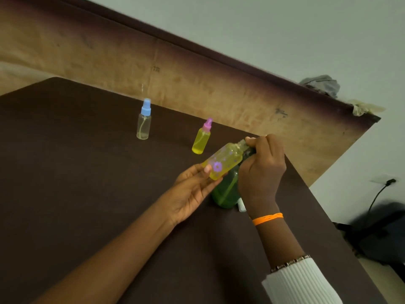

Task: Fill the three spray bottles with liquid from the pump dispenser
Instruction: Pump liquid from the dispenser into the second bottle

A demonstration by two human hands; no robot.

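Nearest the camera, two forearms reach out over the dark brown table [87, 194], the right one in a white ribbed sleeve [300, 281] with a beaded bracelet and an orange wristband [267, 218]. The left hand [188, 194] lies palm up with its fingers nearly straight, cradling the base of a yellow spray bottle with purple flowers [223, 161], the thumb pressing on its side; the bottle is tilted, its open neck raised toward the right hand. The right hand [260, 170] curls over the top of the green pump dispenser [225, 191], which stands on the table just under the tilted bottle; its fingers are closed round the pump head and nozzle, though the exact fingertips are hidden and blurred, so I cannot tell whether the nozzle actually sits inside the neck. A small white object [241, 205], probably the removed spray cap, lies beside the dispenser's base. The risk here seems to be misalignment: if the nozzle slips off the narrow neck during a press, liquid would run over the bottle and the left hand onto the table, and the loosely cradled bottle could slide. Pressing hard might also tip the dispenser. Farther off stand a yellow-filled bottle with a pink cap [201, 139] and a nearly empty clear bottle with a blue cap [144, 121], well apart, before a worn brown board [175, 73].
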